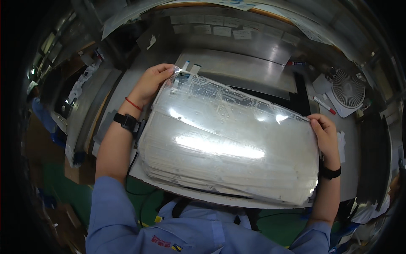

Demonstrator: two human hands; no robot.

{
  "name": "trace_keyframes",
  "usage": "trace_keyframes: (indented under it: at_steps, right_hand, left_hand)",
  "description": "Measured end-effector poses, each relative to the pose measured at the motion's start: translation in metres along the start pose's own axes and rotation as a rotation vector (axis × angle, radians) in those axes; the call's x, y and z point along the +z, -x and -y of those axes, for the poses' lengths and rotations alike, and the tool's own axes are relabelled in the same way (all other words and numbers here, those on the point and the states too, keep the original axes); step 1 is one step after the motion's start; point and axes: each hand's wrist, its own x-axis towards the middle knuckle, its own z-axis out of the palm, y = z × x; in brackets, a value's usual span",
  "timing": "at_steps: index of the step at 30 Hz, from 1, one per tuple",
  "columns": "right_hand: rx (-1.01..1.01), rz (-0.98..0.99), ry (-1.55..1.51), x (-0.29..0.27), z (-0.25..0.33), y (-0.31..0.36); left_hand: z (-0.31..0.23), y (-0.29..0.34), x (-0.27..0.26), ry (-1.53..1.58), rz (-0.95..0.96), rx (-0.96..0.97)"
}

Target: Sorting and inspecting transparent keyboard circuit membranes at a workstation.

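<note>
A clear plastic circuit sheet (228, 98) with printed silvery traces and short connector tails lies slanted over a stack of similar clear sheets (190, 171). My left hand (154, 80) pinches its far left corner between thumb and fingers. At the far right corner, my right hand (325, 133) grips the sheet's edge, thumb on top. Bright glare covers the middle, so I cannot tell how far the sheet is lifted off the stack. The stack's near edges are fanned unevenly along the front of the table.
Behind the sheets lie a grey metal plate (241, 72) and a black frame strip (301, 91). A white fan (347, 86) and a red-and-white marker (325, 105) sit at the right. Paper labels (222, 31) line the back panel. Another person (41, 114) is at far left.
</note>
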Motion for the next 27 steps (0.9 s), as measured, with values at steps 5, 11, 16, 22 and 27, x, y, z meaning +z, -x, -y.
trace_keyframes:
  at_steps: [5,11,16,22,27]
  right_hand:
    - [-0.032,-0.056,-0.127,0.001,-0.001,0.0]
    - [-0.037,-0.113,-0.191,0.001,-0.006,-0.003]
    - [-0.057,-0.209,-0.234,0.002,-0.005,-0.006]
    - [-0.001,-0.187,-0.453,-0.005,-0.01,-0.008]
    - [-0.004,-0.252,-0.313,-0.008,-0.012,-0.006]
  left_hand:
    - [0.0,0.003,0.007,0.129,-0.018,0.037]
    - [0.008,0.001,-0.001,0.013,0.098,-0.012]
    - [0.004,0.002,-0.004,-0.038,0.081,0.013]
    - [0.007,-0.002,-0.004,0.076,-0.084,0.03]
    - [0.007,-0.001,-0.002,0.23,-0.115,0.049]
